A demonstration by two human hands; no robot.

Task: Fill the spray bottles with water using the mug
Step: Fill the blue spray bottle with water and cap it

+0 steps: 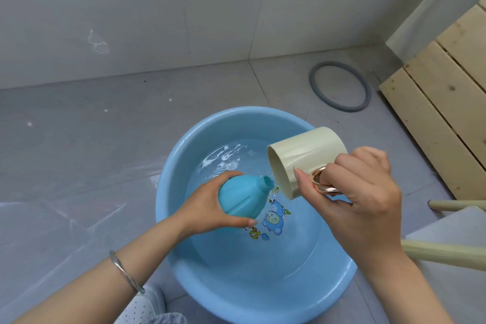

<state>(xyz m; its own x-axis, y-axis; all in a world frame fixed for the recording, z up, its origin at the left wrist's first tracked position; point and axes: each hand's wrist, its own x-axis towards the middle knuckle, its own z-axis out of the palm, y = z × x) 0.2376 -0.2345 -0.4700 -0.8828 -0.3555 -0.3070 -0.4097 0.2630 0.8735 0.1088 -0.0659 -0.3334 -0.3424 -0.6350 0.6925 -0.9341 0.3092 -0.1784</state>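
Tilted mug (305, 155) at bottle (242, 197) mouth, over basin (184, 265).

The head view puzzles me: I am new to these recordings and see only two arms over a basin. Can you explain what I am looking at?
There is no machine here. A person wears a camera on the head, so the single picture looks forward and down at their own arms. On the grey floor stands a blue basin holding water. The left hand holds a blue spray bottle with its cap off, tilted over the basin. The right hand grips a cream mug by its shiny handle and tips it sideways, its rim close to the bottle's open neck. A grey ring lies on the floor behind, with wooden slats to the right.
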